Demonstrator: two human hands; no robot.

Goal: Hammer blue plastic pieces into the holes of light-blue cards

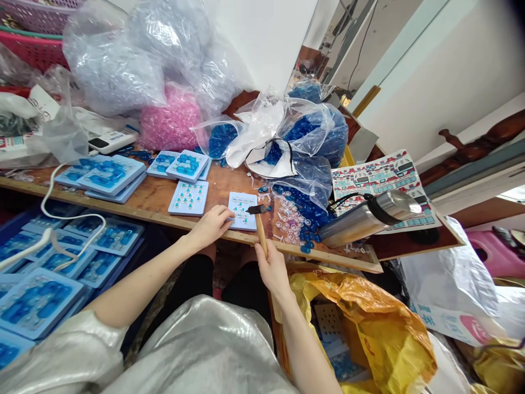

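Through the head camera I see the person's left hand (209, 227) with fingers curled onto the edge of a small pale-blue plastic tray (241, 210) set with blue-and-clear beads; I cannot tell whether they grip it. The tray lies on a worn wooden bench (205, 191). The right hand (274, 272) is closed around the pale wooden handle of a small black-headed hammer (259, 232), its head just over the tray's right edge. Loose clear and blue plastic beads (293, 221) lie scattered just beside the tray, near a brushed-steel flask (369, 219).
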